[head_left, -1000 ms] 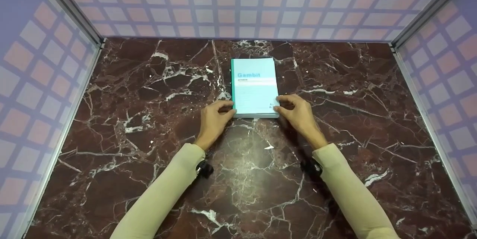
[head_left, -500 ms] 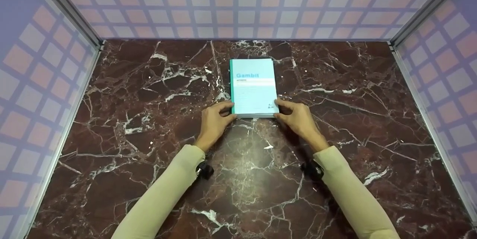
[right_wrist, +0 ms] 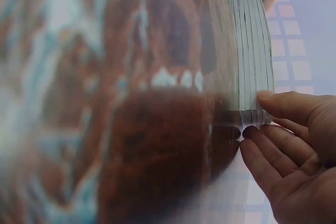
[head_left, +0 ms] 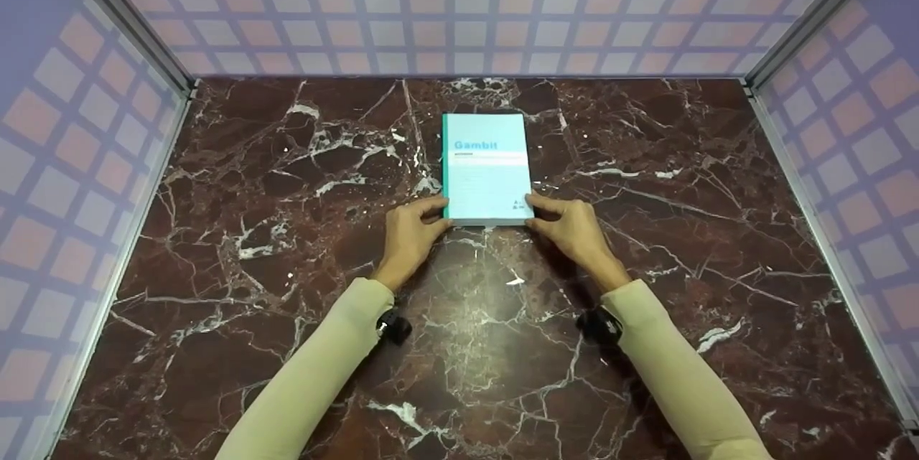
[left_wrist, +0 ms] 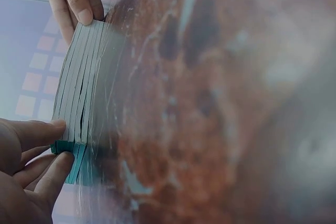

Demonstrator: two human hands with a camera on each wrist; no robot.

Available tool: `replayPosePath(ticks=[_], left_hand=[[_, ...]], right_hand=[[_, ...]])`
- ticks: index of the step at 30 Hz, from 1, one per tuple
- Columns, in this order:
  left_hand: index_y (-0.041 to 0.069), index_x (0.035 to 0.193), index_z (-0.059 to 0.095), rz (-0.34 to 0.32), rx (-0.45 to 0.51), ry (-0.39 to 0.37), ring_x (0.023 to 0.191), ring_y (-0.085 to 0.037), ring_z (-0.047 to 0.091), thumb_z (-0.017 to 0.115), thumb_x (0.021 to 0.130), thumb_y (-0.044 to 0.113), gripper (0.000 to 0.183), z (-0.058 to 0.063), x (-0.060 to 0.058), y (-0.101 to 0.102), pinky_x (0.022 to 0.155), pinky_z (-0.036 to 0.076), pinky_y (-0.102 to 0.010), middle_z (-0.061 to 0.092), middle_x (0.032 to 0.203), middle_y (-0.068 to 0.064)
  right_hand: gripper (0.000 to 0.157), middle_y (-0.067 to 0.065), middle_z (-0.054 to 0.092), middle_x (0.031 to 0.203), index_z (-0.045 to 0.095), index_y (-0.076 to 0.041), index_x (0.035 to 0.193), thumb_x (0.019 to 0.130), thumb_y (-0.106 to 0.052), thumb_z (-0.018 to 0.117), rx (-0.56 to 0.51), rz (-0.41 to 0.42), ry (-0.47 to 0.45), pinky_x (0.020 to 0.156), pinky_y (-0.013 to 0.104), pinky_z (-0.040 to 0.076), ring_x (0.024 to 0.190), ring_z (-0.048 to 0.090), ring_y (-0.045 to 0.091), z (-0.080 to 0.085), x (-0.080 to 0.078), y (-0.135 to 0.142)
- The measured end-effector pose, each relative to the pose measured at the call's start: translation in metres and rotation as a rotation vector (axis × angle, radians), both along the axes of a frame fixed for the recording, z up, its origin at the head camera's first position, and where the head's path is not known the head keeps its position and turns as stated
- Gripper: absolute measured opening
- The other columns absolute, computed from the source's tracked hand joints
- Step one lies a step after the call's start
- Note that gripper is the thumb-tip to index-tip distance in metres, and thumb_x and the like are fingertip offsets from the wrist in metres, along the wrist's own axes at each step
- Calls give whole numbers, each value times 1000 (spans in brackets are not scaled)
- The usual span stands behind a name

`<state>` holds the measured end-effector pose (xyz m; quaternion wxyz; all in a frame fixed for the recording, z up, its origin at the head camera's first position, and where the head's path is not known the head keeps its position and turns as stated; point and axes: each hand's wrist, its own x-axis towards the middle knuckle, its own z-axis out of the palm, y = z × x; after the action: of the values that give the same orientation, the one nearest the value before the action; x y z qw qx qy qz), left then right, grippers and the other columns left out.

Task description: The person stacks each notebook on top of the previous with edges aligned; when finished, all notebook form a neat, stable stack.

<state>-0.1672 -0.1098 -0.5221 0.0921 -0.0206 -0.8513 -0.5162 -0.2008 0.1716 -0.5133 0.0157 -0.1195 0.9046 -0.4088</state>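
Observation:
A stack of several notebooks (head_left: pixel 488 173) lies on the marbled table, the top one pale blue with "Gambit" printed on it and a green spine on the left. In the left wrist view the near edges of the stacked notebooks (left_wrist: pixel 79 82) show as layers, with narrow gaps between some. My left hand (head_left: pixel 415 234) holds the near left corner, thumb at the front edge and fingers along the spine side. At the near right corner, my right hand (head_left: pixel 576 232) holds the stack the same way, thumb in front, fingers at the side.
The dark red marbled table (head_left: pixel 287 345) spreads around the stack. Behind it stands a lilac panel (head_left: pixel 459 22) with pink and white squares, and similar panels close in the left and right sides. A small black device (head_left: pixel 394 327) sits at my left wrist.
Both thumbs have slid down from the top cover's near corners to the stack's front edge. The stack holds nearly the same place on the table; the head view has shifted slightly.

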Motion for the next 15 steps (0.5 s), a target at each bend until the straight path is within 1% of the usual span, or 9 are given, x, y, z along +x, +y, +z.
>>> replayPosePath(ticks=[1,4,8,12,15], left_hand=[[-1,118,80,-1,-4,1,106,-28,77,86,87,-3,32,0,0,0,87,62,-27,73,128,-14],[-2,119,79,-11,-26,3,109,-28,76,85,87,-3,32,-1,0,1,88,62,-28,73,128,-15],[-3,120,78,-27,-50,12,114,-30,73,84,88,-4,33,-2,-1,2,92,62,-31,72,129,-16],[0,120,79,-24,-72,16,118,-30,71,85,88,-3,32,-5,-2,1,98,60,-37,73,128,-14],[1,119,80,-24,-81,9,119,-30,71,85,88,-2,32,-7,-1,1,99,59,-37,73,128,-13]], right_hand=[[42,7,68,135,75,-10,132,91,-12,86,0,-2,4,102,46,56,126,65,35,-1,0,0],[42,7,68,134,75,-10,130,90,-11,87,-12,-4,3,101,45,57,125,66,35,-3,-1,1],[42,8,68,133,76,-10,129,89,-10,87,-30,-1,-5,107,46,54,125,65,37,-4,-2,2],[42,8,68,132,76,-10,128,88,-9,88,-34,-2,-5,109,45,51,125,65,37,-6,-2,3],[42,8,68,133,76,-10,129,89,-10,88,-26,9,-6,112,45,49,126,65,36,-7,-3,4]])
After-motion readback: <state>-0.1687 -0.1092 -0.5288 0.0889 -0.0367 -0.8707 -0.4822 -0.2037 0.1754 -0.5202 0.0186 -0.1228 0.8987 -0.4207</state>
